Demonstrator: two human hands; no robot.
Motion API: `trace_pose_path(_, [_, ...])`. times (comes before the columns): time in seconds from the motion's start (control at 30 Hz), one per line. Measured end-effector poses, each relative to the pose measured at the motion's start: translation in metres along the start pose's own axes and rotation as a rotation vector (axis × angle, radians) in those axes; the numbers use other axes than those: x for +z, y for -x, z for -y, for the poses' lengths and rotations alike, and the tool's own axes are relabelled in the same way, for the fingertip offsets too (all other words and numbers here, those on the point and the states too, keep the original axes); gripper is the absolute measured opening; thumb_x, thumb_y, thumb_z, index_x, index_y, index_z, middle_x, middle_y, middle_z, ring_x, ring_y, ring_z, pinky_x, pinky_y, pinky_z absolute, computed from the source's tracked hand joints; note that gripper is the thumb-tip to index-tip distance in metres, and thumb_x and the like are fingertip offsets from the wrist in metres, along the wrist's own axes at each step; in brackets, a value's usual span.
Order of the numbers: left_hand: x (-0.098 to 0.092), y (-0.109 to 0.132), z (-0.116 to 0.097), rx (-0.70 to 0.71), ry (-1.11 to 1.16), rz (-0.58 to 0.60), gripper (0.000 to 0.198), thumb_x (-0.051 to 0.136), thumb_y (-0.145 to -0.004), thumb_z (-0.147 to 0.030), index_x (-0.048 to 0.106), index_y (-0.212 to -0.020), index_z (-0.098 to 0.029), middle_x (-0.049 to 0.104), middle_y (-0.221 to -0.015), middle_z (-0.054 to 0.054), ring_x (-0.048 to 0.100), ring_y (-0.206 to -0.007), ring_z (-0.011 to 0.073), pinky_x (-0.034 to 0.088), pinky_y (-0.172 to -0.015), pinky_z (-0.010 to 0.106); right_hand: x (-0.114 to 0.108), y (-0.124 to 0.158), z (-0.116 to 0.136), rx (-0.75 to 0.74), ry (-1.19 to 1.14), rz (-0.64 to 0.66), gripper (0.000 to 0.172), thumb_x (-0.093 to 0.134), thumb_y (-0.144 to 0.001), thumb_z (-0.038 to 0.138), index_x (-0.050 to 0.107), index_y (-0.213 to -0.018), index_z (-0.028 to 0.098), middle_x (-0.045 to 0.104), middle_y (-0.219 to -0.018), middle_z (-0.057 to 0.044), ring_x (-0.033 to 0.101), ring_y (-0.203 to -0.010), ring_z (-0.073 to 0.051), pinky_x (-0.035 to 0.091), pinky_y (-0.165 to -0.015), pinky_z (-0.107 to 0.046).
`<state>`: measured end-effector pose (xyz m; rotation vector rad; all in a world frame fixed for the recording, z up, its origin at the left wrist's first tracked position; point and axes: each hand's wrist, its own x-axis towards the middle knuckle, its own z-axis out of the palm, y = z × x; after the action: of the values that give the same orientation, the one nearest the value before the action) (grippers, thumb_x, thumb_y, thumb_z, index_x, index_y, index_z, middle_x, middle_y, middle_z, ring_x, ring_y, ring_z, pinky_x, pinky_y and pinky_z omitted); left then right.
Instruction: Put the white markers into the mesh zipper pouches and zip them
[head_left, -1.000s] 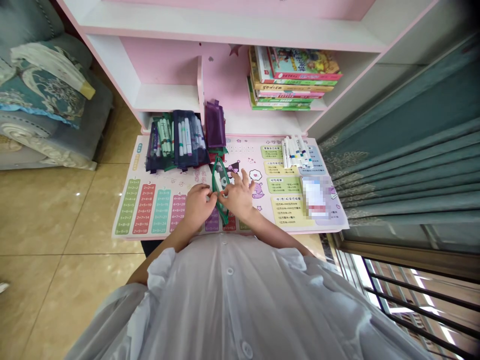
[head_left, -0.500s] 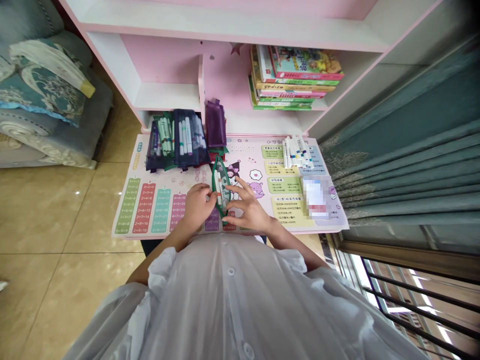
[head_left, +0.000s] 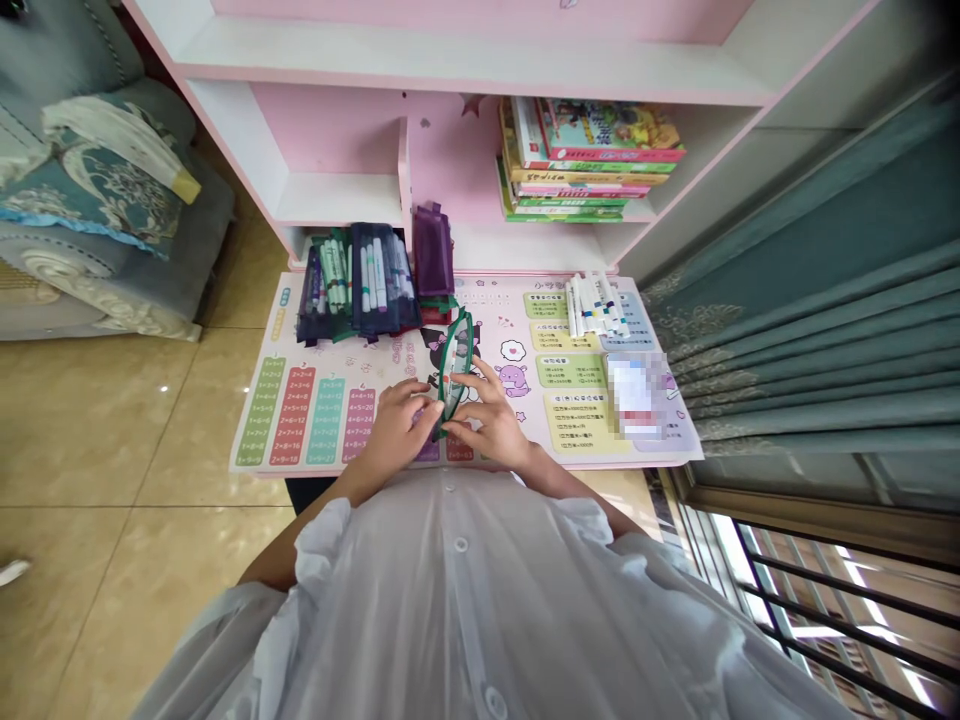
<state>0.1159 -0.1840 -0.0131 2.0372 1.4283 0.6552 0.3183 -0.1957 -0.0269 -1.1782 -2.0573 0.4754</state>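
Note:
A narrow green mesh pencil pouch (head_left: pixel 456 360) with a marker inside lies on the printed desk mat (head_left: pixel 330 400), its far end tilted to the right. My left hand (head_left: pixel 399 425) pinches the pouch's near end from the left. My right hand (head_left: pixel 491 418) grips it from the right, fingers curled on its edge. Behind it stand dark pouches full of markers (head_left: pixel 358 282) and a purple pouch (head_left: pixel 433 252).
A pile of loose white markers (head_left: pixel 594 303) lies at the mat's back right, a blurred card (head_left: pixel 634 395) in front of it. Stacked books (head_left: pixel 585 155) fill the pink shelf. A sofa (head_left: pixel 90 220) stands left, teal curtains (head_left: pixel 817 320) right.
The pouch's far end has swung to the right and its opening has narrowed. My right hand's spread fingers have closed onto the pouch. My left hand has stayed at its near end.

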Motion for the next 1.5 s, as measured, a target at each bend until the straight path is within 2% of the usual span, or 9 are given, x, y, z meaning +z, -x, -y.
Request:
trace_pose_path(0.1, [-0.003, 0.01, -0.003, 0.007, -0.054, -0.007, 0.026, 0.069, -0.085, -0.051, 0.074, -0.088, -0.026, 0.069, -0.125, 0.009, 0.055, -0.131, 0.0323, 0.03, -0.119, 0.059, 0.003, -0.002, 0.004, 0.051, 0.022, -0.026, 0.022, 0.07, -0.089, 0.033, 0.074, -0.069, 0.025, 0.065, -0.137, -0.007, 0.025, -0.156, -0.034, 0.035, -0.123, -0.061])
trace_pose_path(0.2, [-0.001, 0.013, -0.004, -0.004, -0.134, -0.049, 0.026, 0.084, -0.071, -0.046, 0.072, -0.083, -0.026, 0.069, -0.126, 0.009, 0.053, -0.133, 0.036, 0.023, -0.119, 0.065, 0.005, -0.007, 0.01, 0.069, 0.029, -0.028, 0.025, 0.068, -0.091, 0.037, 0.075, -0.071, 0.024, 0.064, -0.138, -0.008, 0.022, -0.157, -0.035, 0.033, -0.124, -0.06])
trace_pose_path(0.37, [0.003, 0.015, -0.003, -0.02, -0.188, -0.155, 0.006, 0.072, -0.081, -0.03, 0.071, -0.078, -0.024, 0.071, -0.122, 0.007, 0.053, -0.134, 0.0345, 0.019, -0.117, 0.069, 0.007, -0.014, 0.021, 0.051, 0.084, -0.035, 0.027, 0.062, -0.095, 0.035, 0.076, -0.076, 0.023, 0.063, -0.139, -0.01, 0.018, -0.158, -0.035, 0.033, -0.123, -0.058])
trace_pose_path(0.57, [0.003, 0.019, 0.003, -0.011, -0.206, -0.171, 0.014, 0.065, -0.087, -0.029, 0.071, -0.076, -0.024, 0.071, -0.123, 0.006, 0.053, -0.136, 0.0348, 0.015, -0.116, 0.073, 0.017, -0.016, 0.021, 0.016, 0.187, -0.044, 0.03, 0.058, -0.097, 0.035, 0.076, -0.077, 0.023, 0.062, -0.141, -0.009, 0.02, -0.157, -0.036, 0.034, -0.118, -0.06])
trace_pose_path(0.9, [-0.003, 0.02, 0.008, 0.001, -0.236, -0.197, 0.015, 0.065, -0.088, -0.028, 0.073, -0.076, -0.025, 0.072, -0.121, 0.006, 0.053, -0.136, 0.0343, 0.017, -0.117, 0.072, 0.031, -0.023, 0.018, 0.053, 0.251, -0.044, 0.03, 0.059, -0.097, 0.036, 0.075, -0.075, 0.024, 0.062, -0.142, -0.007, 0.022, -0.155, -0.037, 0.034, -0.114, -0.06])
trace_pose_path(1.5, [-0.009, 0.022, 0.01, 0.013, -0.214, -0.181, 0.016, 0.063, -0.09, -0.031, 0.071, -0.078, -0.024, 0.071, -0.123, 0.007, 0.051, -0.138, 0.0339, 0.018, -0.115, 0.071, 0.026, -0.034, 0.0, 0.068, 0.316, -0.088, 0.032, 0.059, -0.096, 0.04, 0.075, -0.075, 0.022, 0.061, -0.142, -0.009, 0.021, -0.155, -0.04, 0.034, -0.113, -0.062])
